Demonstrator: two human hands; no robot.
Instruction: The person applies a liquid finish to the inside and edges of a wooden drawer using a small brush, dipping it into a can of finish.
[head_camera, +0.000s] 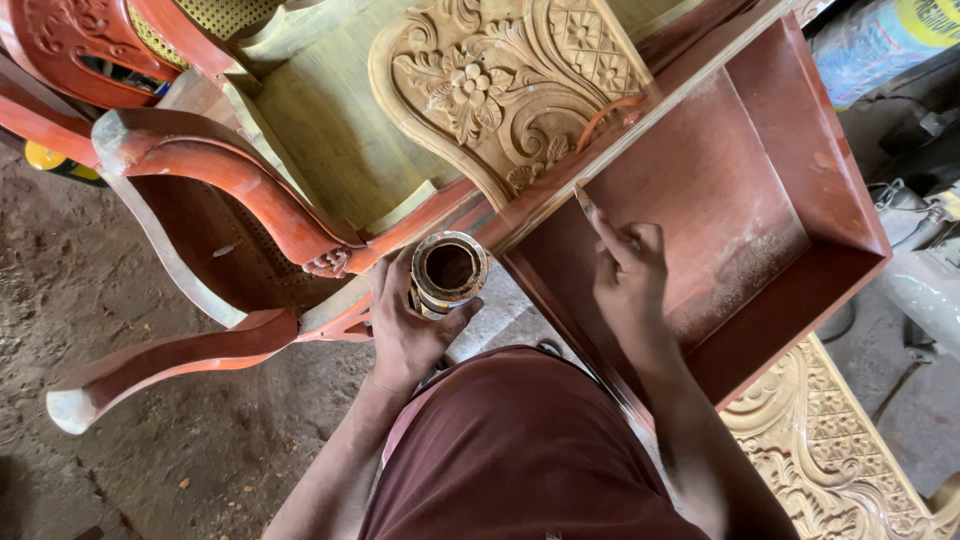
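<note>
My left hand grips a small round open tin, stained brown, held upright near the middle of the view. My right hand pinches a thin flat stick or brush; its tip touches the inner edge of a reddish-brown wooden frame panel. Pale dust lies in the panel's recess. A raw carved wooden piece with a flower pattern lies just beyond the panel's edge.
A red-stained wooden chair lies tipped on the dirt floor at the left. Another pale carved board sits at the lower right. Grey machine parts and cables crowd the right edge.
</note>
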